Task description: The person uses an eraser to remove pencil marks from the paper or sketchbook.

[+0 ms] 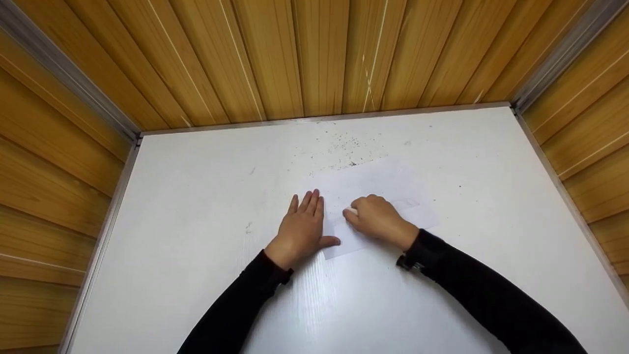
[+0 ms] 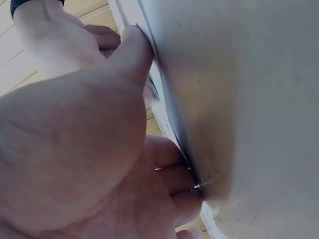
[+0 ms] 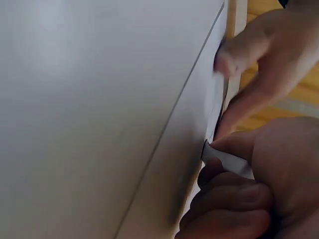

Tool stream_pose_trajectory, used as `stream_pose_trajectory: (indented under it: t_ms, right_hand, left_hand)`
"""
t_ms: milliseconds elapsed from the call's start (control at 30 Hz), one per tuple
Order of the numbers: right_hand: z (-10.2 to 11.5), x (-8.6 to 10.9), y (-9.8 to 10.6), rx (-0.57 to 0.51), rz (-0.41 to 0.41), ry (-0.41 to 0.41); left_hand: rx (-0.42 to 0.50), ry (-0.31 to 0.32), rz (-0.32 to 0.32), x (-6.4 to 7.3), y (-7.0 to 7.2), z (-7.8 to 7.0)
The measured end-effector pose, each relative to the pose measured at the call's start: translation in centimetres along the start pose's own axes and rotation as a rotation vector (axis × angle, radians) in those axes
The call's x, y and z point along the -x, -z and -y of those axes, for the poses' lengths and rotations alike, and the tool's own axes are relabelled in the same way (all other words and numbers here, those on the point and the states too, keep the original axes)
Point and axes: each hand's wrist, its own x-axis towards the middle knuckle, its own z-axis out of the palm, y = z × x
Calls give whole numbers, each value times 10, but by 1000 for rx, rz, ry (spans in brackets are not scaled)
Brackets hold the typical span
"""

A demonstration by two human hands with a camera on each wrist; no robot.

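A person leans two hands over a white surface. A sheet of white paper lies flat on it, a bit tilted, near the middle. The left hand lies flat at the left edge of the paper. Its fingers are straight. Three of them are close together, and the little finger sits a bit apart. The thumb sticks out to the side and rests on the paper.

The right hand is over the middle of the paper. Its fingers are curled up, and with the thumb they pinch a small white block that looks like an eraser. One end of the block pokes out toward the paper. The right wrist view shows it best, with the left hand just past it.

Faint gray marks show on the paper, to the right of the right hand. Lots of little dark crumbs are scattered on the surface past the top edge of the paper. The person wears black sleeves. Walls that look like yellow-brown wood boards stand behind the surface and on both sides.
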Motion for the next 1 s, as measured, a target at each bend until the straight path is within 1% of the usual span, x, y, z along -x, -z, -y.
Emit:
stream_pose_trajectory:
  t_ms: [167,233,300,367,467,533,600,700,767,833,900,1000]
  right_hand:
    - [-71,21,37,-77,26,-150]
    - [-99,31,53,-77,19,-210]
    - [-123,40,65,-62,-3,-253]
    - [-138,45,72,-51,-21,-275]
    - [-145,47,74,-44,-30,-286]
    - [-143,47,72,-40,-29,-295]
    - [-136,47,69,-36,-40,-302]
    - [-116,44,60,-56,-49,-281]
    - [-95,38,51,-79,-53,-245]
    - [-70,30,41,-99,-37,-201]
    - [-43,21,31,-100,-16,-161]
    - [-3,9,16,-70,17,-95]
  left_hand:
    - [-6,3,24,-1,2,-3]
    - [-5,-3,30,-1,1,-3]
    - [-9,-4,31,-1,1,-3]
    - [-18,1,29,-1,1,-2]
    - [-22,7,28,-1,0,-2]
    - [-13,3,28,-1,0,-1]
    - [-2,-2,28,0,0,-1]
    - [-4,-2,29,1,0,0]
    - [-8,3,29,2,0,1]
    - [-13,5,30,2,1,1]
    - [-12,3,25,1,2,1]
    - [-6,4,14,-1,2,-1]
